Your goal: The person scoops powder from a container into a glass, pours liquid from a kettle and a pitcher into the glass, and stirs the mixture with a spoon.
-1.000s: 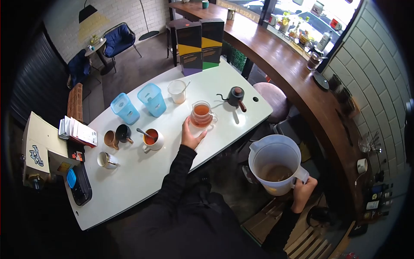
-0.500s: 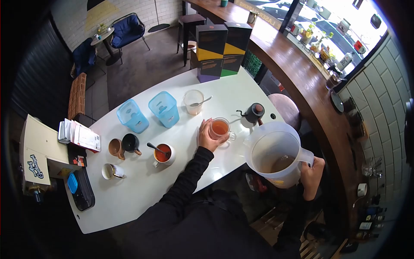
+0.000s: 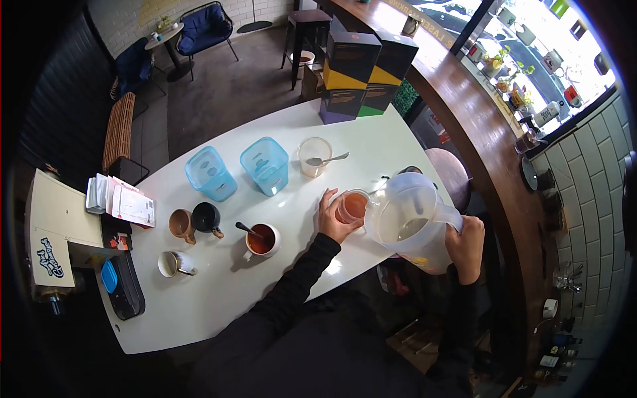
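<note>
White tabletop point(image 3: 219, 292) fills the centre of the frame, running from lower left to upper right, with a curved wooden counter point(image 3: 478, 126) beyond it on the right. Dark boxes point(image 3: 361, 73) banded in yellow, purple and green stand at the table's far end, upper centre.

Right of centre, a translucent plastic pitcher point(image 3: 411, 219) is held off the table edge and tipped toward the left, its rim just beside a glass cup point(image 3: 352, 207). A little liquid lies low inside it; whether any is pouring cannot be made out. The right hand point(image 3: 464, 245) is closed tight around the pitcher's handle.

Two blue lidded containers point(image 3: 211, 174) sit side by side at the upper centre-left, with a clear tub point(image 3: 314, 156) holding a spoon to their right. Below them stand a white mug point(image 3: 261, 240) of reddish drink with a spoon in it, a black mug point(image 3: 208, 217) and a brown mug point(image 3: 180, 224) touching each other, and a pale mug point(image 3: 174, 263) further down and left.

The glass cup, filled with amber liquid, rests on the table at its right edge. The left hand point(image 3: 332, 215) curls around its near side, fingers wrapped against the glass.
</note>
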Demonstrator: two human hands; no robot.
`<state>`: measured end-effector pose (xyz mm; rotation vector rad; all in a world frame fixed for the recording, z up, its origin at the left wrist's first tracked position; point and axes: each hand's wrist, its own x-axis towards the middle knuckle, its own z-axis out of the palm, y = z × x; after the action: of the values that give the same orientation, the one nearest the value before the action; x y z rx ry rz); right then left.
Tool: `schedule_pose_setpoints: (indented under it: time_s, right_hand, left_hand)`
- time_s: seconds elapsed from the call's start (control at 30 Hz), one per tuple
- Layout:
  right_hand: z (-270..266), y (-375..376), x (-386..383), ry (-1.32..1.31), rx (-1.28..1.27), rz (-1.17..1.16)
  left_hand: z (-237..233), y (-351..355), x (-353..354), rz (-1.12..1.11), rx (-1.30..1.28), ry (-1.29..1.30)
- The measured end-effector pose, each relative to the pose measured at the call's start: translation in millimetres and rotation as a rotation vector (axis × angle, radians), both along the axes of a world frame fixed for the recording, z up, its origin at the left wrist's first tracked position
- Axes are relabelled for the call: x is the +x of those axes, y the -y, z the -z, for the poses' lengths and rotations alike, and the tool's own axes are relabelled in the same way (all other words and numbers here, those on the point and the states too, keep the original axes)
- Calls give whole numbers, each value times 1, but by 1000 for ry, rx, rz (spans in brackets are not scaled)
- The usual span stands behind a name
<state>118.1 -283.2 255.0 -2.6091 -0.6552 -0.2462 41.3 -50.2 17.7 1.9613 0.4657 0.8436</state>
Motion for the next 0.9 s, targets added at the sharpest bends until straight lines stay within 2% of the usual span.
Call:
schedule_pose_setpoints:
  time_s: [0.27,0.47,0.67,0.9]
  right_hand:
    - [-13,-30,-1,20,-218,38]
    - [-9,-36,3,99,-232,19]
    - [-13,-45,6,12,-279,31]
    - [-11,-49,6,61,-257,12]
  left_hand:
    - [-2,1,-3,35,-1,-14]
    - [-4,3,-4,24,-1,-41]
    - [-7,3,-3,33,-27,-52]
    - [-7,4,-3,8,-17,-25]
